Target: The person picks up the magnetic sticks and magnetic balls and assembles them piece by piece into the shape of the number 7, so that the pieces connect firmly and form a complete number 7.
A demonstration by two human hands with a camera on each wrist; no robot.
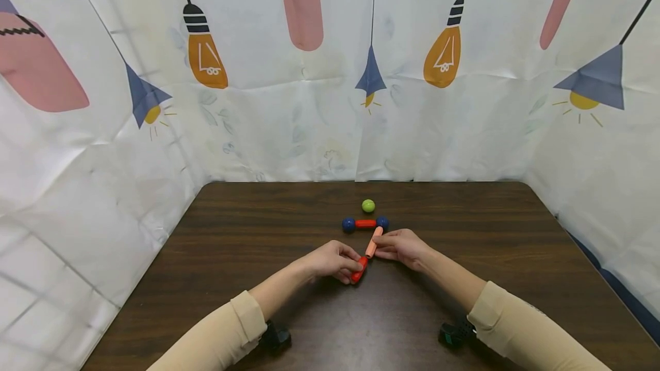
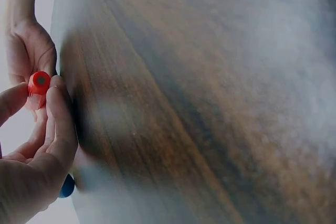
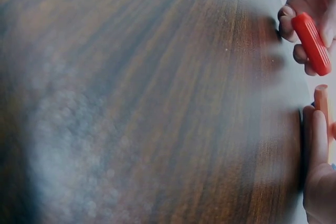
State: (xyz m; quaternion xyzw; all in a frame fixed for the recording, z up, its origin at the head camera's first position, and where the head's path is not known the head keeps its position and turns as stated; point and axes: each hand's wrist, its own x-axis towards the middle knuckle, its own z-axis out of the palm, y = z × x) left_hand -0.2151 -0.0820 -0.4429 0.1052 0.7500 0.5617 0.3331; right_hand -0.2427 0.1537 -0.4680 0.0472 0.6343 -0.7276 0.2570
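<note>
My left hand (image 1: 336, 260) pinches a short red ridged stick (image 1: 360, 269) between thumb and fingers, tilted with its upper end toward the orange stick. In the left wrist view the red stick (image 2: 39, 82) shows its round end. My right hand (image 1: 406, 247) grips a pale orange stick (image 1: 374, 242) whose far end comes right at a blue ball (image 1: 382, 222). A small gap parts the red stick (image 3: 313, 44) from the orange stick (image 3: 322, 98) in the right wrist view. That blue ball and another blue ball (image 1: 348, 224) cap a second red stick (image 1: 365, 223) lying crosswise.
A green ball (image 1: 368, 206) sits behind the crosswise red stick. Everything lies on a dark wooden table (image 1: 258, 216). A white curtain (image 1: 330, 130) printed with lamps encloses the back and sides. Small black devices (image 1: 452, 336) show under both forearms.
</note>
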